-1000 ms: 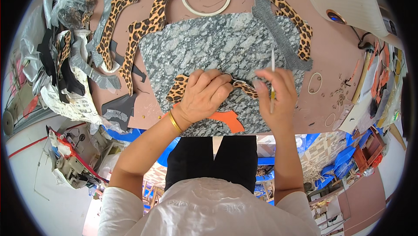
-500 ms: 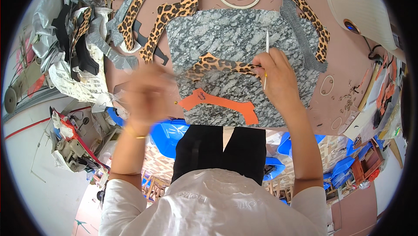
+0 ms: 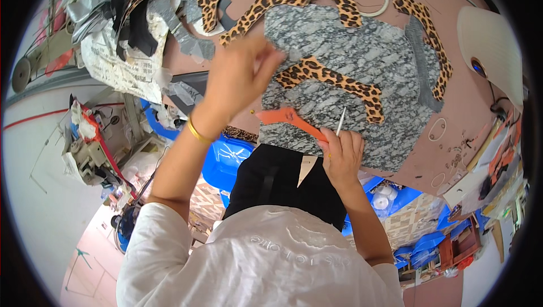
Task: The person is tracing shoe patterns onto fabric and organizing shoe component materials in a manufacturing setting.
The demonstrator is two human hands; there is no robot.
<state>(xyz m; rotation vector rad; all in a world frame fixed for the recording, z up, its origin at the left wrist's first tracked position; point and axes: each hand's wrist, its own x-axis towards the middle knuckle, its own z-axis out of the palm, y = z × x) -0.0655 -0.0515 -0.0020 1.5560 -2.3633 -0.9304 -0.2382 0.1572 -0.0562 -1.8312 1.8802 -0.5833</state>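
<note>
The left hand [image 3: 237, 75] is hovering over the grey mottled sheet [image 3: 367, 75], fingers pinched together; whether it holds anything cannot be told. The right hand [image 3: 341, 157], at five o'clock from it, is clamping a thin white pen [image 3: 341, 121] beside the orange template [image 3: 285, 119]. A leopard-print piece [image 3: 334, 83] is lying on the sheet.

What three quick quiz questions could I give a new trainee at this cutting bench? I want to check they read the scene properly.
1. True or false: the right hand holds a thin pen-like tool.
2. What does the leopard-print piece lie on? A) bare table B) grey mottled sheet C) newspaper
3. Which wrist bears the gold bangle?

Key: 1 true. 2 B. 3 the left; the left hand is raised above the sheet, and whether it holds anything cannot be told.
</note>
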